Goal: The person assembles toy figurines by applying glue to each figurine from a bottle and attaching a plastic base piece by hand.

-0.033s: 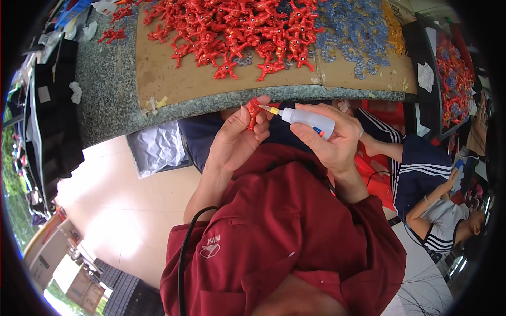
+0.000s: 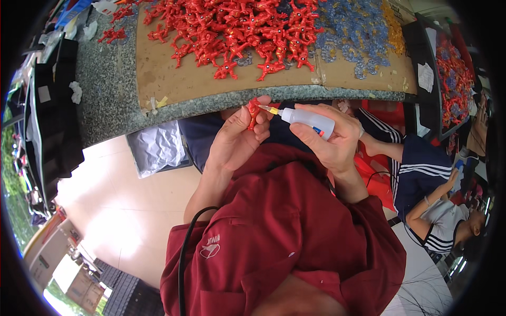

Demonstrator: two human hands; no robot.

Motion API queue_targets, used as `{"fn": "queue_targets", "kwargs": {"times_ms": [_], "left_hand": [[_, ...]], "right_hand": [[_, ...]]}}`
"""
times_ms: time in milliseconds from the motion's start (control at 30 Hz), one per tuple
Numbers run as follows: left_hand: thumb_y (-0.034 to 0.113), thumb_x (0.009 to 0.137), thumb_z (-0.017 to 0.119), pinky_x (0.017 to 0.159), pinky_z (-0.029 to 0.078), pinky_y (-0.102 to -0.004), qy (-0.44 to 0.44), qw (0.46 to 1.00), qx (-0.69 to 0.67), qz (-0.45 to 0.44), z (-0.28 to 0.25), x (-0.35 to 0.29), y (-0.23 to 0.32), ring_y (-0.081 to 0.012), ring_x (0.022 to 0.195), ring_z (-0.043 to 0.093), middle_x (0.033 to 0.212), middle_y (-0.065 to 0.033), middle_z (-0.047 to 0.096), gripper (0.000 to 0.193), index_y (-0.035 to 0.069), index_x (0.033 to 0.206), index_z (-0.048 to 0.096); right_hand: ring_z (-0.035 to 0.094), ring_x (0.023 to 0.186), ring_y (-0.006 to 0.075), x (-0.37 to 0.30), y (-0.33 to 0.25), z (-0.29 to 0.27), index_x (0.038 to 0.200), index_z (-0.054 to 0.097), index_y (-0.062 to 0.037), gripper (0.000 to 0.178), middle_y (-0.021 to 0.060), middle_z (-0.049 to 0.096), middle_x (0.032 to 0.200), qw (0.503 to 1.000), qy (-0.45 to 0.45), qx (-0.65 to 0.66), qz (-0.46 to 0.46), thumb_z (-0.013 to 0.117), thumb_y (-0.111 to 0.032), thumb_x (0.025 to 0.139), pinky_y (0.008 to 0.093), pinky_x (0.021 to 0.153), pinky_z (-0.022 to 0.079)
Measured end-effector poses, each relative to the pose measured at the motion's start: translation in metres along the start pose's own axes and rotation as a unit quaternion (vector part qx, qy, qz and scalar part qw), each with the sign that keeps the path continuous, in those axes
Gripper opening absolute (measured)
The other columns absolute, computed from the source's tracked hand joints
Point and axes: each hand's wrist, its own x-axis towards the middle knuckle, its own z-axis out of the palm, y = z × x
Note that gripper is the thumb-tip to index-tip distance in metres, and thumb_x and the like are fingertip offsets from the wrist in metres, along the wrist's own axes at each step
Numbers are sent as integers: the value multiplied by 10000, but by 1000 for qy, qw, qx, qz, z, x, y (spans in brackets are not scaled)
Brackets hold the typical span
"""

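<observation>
Between the thumb and fingers of my left hand (image 2: 238, 138) is a small glossy red plastic figure (image 2: 253, 112), held just off the table's near edge. My right hand (image 2: 337, 138) is wrapped round a translucent white squeeze bottle (image 2: 315, 123), tilted toward the left. Its thin needle nozzle (image 2: 268, 109) with a yellow base points at the red figure, the tip at or very near its surface; exact contact is too small to tell. A large heap of similar red figures (image 2: 226, 31) lies on the cardboard beyond my hands.
Cardboard (image 2: 174, 84) covers part of the speckled stone table (image 2: 105, 100). Clear bluish pieces (image 2: 353, 39) and orange ones (image 2: 394, 26) lie right of the heap. A black tray (image 2: 421, 58) of mixed parts stands at the right. Another person (image 2: 448, 210) sits to the right.
</observation>
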Motion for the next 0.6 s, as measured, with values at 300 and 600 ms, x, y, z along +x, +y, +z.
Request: {"fn": "queue_targets", "kwargs": {"times_ms": [300,600], "left_hand": [[264,887,505,645,361,-225,-11,1000,9,-13,-1,-1,-1,-85,713,439,839,-20,515,436,-10,1218,431],[210,889,503,637,353,-239,6,998,62,1,-2,5,-6,-114,727,458,845,-50,526,369,16,1200,454]], "right_hand": [[608,669,117,-4,-1,-6,914,631,30,259,87,642,768,999,-15,19,38,726,-69,694,226,577,475],[577,823,104,2,26,-21,994,598,17,266,59,623,910,981,100,117,117,664,-31,741,231,730,453]]}}
